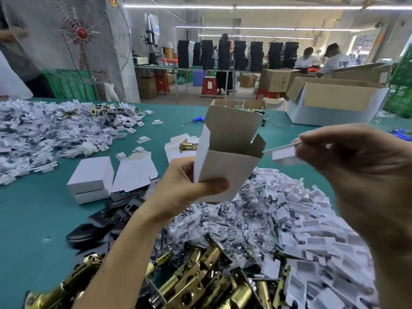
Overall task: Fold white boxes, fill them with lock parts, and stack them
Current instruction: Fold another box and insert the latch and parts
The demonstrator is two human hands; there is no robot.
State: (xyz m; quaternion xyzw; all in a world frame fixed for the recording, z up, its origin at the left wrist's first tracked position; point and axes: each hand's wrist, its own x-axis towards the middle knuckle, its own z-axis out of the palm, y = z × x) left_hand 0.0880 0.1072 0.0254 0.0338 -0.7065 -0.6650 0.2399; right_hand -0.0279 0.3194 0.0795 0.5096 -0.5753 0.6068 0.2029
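Observation:
My left hand [187,186] grips an upright white box [225,161] by its lower part, thumb across the front. The box's top is open, with the lid flap standing up and brown card showing inside. To its right my right hand [347,161] pinches a small white card insert [284,155] near the box's open mouth. Two folded white boxes [90,178] lie stacked at the left, with flat box blanks [134,172] beside them. Brass latch parts [200,277] are piled at the bottom, next to bagged parts [223,219] and a heap of white inserts [316,230].
The green table [33,219] holds black plates [107,217] left of my arm and a big heap of bagged white parts [44,132] at the far left. A brass latch [188,144] lies on a blank behind the box. An open carton [334,103] stands far right, a fan [82,34] far left.

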